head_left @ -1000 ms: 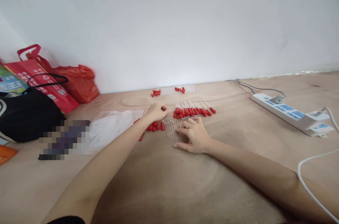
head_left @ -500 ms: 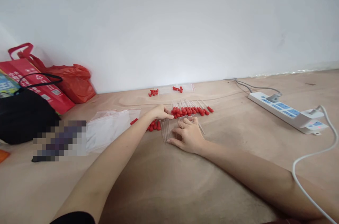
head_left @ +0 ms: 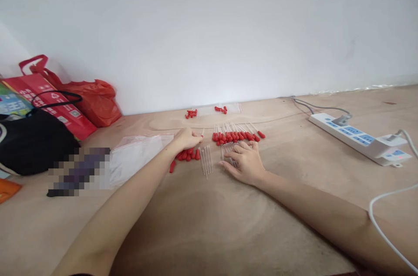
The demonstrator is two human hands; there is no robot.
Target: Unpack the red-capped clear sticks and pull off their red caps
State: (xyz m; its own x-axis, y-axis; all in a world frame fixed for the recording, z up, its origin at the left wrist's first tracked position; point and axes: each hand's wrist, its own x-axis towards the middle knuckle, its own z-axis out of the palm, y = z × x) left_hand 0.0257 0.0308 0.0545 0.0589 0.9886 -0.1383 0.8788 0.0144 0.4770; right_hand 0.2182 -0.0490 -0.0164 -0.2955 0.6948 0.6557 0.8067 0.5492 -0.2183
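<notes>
My left hand [head_left: 187, 138] is closed in a pinch on a thin clear glass tube with a red tip, just above a small heap of loose red rubber caps [head_left: 187, 154]. My right hand [head_left: 244, 161] lies on the tan surface with its fingers bent over a few bare glass tubes [head_left: 227, 150]. Between the hands lies a small bundle of bare glass tubes [head_left: 206, 160]. Beyond the right hand stretches a row of glass droppers with red caps [head_left: 237, 135].
Clear zip bags [head_left: 137, 156] lie left of the caps. Red bags [head_left: 88, 99] and a black bag [head_left: 32, 141] stand at the far left. A white power strip [head_left: 359, 139] with cables lies on the right. More red caps [head_left: 205, 112] lie near the white wall.
My left hand drew back leftward from the capped row and now pinches a tube. My right hand shifted right, off the tube bundle, onto tubes nearer the row.
</notes>
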